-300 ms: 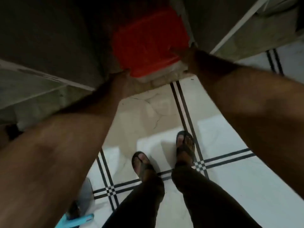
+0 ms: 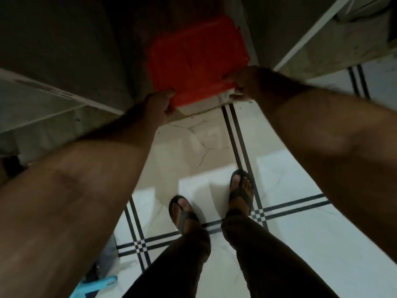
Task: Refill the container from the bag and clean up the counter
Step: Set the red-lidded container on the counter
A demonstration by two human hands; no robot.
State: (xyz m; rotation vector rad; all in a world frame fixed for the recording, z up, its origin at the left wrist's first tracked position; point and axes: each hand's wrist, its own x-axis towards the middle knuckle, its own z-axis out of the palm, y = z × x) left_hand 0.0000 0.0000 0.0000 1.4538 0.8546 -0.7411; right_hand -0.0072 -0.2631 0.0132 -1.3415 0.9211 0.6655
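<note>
Red plastic marks the lidded container (image 2: 198,61), set low in a dark gap between cabinets, far from the feet. It is gripped at its near corners by the left hand (image 2: 158,105) and right hand (image 2: 247,82), fingers closed on the rim. It is judged stiff, possibly heavy and slippery; a two-handed hold under the rim suits.

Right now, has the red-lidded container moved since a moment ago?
Yes, slightly: the red-lidded container, held by left hand and right hand, has slid toward the person, nearer the black floor stripes.

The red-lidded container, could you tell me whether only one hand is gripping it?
No, the left hand and right hand each grip a near corner of the red-lidded container.
</note>
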